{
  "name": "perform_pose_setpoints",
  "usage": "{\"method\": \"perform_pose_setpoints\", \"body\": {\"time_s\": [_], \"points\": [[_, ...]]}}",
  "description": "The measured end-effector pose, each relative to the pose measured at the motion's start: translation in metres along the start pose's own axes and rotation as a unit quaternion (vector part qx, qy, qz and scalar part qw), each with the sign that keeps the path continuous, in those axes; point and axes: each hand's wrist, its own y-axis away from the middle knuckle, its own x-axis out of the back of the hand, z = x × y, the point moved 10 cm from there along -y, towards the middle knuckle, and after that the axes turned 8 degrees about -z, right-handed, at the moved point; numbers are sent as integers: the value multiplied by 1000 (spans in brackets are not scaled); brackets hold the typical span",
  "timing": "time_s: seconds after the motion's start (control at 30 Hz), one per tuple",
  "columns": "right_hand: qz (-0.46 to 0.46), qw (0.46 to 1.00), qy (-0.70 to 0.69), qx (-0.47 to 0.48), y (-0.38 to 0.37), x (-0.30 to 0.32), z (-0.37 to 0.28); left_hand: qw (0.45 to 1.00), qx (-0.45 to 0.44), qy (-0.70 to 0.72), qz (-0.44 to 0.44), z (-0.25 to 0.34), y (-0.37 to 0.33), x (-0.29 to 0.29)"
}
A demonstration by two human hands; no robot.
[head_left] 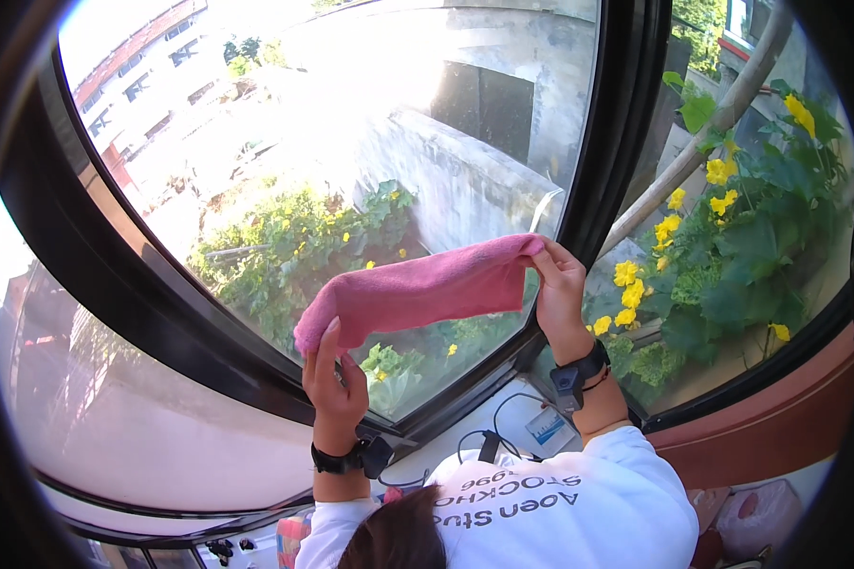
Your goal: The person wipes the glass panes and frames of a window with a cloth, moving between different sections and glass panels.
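Note:
A pink cleaning cloth (417, 289) is stretched between my two hands in front of the window glass, its lower edge hanging loose. My left hand (334, 384) grips the cloth's lower left end, fingers pointing up behind and along it. At the upper right corner, my right hand (558, 284) pinches the cloth between thumb and fingers. Each wrist wears a black strap with a small dark device. Whether the cloth touches the large window pane (351, 123) behind it, I cannot tell.
Dark window frames (598, 180) border the panes, with a white sill (512, 403) below holding a card (548, 429) and black cable. Beyond the glass are plants with yellow flowers (674, 228) and a concrete wall (455, 180). Clear plastic packaging (759, 512) lies at lower right.

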Motion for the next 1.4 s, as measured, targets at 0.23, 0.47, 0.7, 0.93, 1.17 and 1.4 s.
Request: {"method": "perform_pose_setpoints", "body": {"time_s": [0.23, 0.47, 0.7, 0.93, 1.17, 1.4], "points": [[54, 995, -74, 30, -15, -18, 0, 980, -9, -198, -11, 6, -11, -7], [-80, 936, -303, -158, -37, -80, 32, 959, 54, -280, -12, 3, -35, 5], [-225, 911, -329, -104, -30, -104, 24, 970, 34, -238, -35, 6, -35, -1], [-195, 981, 20, 5, -42, -81, 43, 968, 43, -241, -52, -3, -34, -11], [-345, 925, 155, -38, -35, -70, 0, 984, 96, -141, -43, 13, -22, 8], [-421, 871, 250, 34, -52, -73, -19, 985, 165, 10, -58, -2, -10, 12]]}}
